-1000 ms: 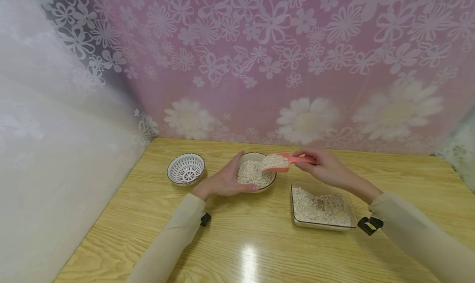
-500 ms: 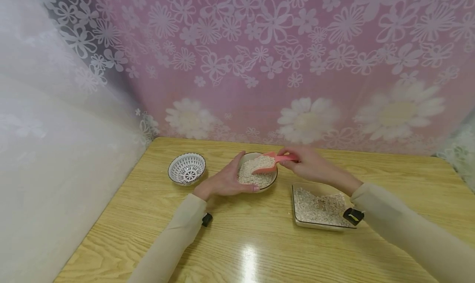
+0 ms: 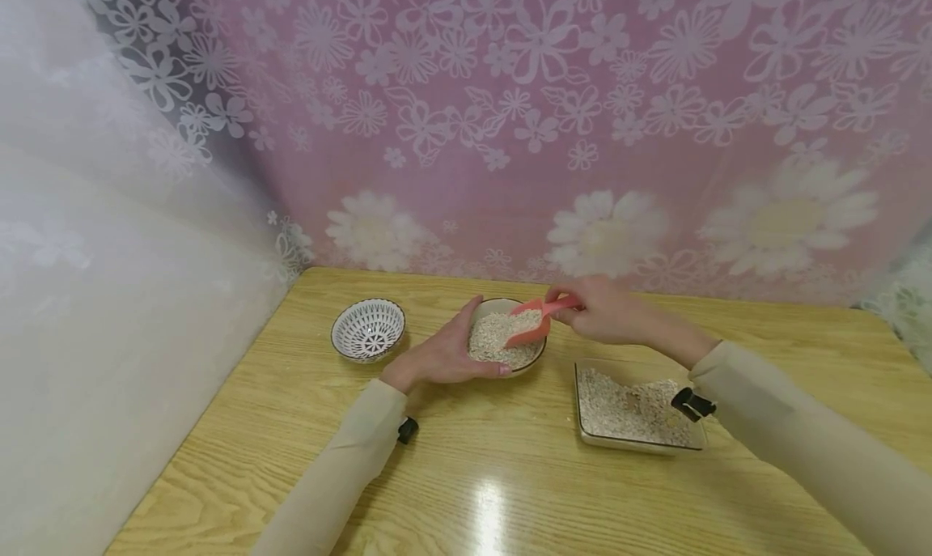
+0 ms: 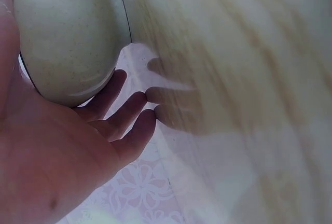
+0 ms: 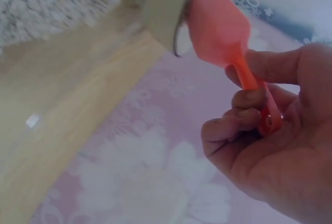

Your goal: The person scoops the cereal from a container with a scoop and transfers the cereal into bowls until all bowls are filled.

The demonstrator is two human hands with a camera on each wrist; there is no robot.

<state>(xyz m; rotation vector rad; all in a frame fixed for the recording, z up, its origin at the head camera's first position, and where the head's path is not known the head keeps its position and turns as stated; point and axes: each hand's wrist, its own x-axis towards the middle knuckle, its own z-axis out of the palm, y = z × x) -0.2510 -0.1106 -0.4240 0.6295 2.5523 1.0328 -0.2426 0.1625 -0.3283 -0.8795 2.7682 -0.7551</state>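
Observation:
My left hand point(image 3: 442, 355) holds a round cream bowl point(image 3: 498, 306) by its side, thumb near the front rim and fingers round the far left. The left wrist view shows the bowl's speckled outer wall point(image 4: 67, 32) against that hand. Pale flakes like rolled oats point(image 3: 489, 339) fill much of the bowl. With curled fingers, my right hand point(image 3: 603, 309) grips the handle of a pink scoop point(image 3: 536, 334). The scoop tilts down to the left over the bowl's right side, some flakes on it. In the right wrist view, the scoop's underside point(image 5: 220, 29) shows beside the bowl rim.
A clear rectangular container point(image 3: 633, 444) of the same flakes stands at the right, partly under the right forearm. To the left is a black-and-white patterned bowl point(image 3: 368, 330) with nothing in it. A flowered curtain point(image 3: 466, 176) hangs behind the wooden table point(image 3: 451, 475).
My right hand has brought the scoop left over the bowl, then raised and tipped it. The scoop's heap of flakes has shrunk. My left hand stays on the bowl.

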